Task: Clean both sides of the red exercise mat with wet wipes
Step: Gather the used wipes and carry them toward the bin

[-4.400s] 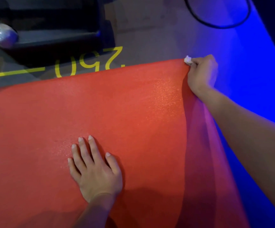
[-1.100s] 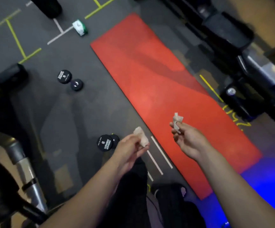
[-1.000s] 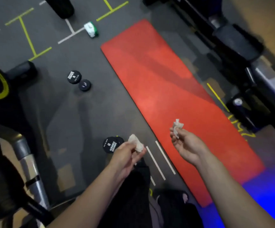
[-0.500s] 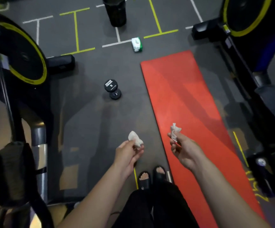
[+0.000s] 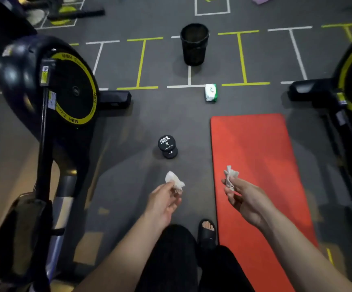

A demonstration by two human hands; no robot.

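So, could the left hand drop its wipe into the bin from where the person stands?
Probably not. The left hand grips a crumpled wipe close to the body, while the black bin stands well ahead, past the dumbbell. The floor between looks free to walk across.
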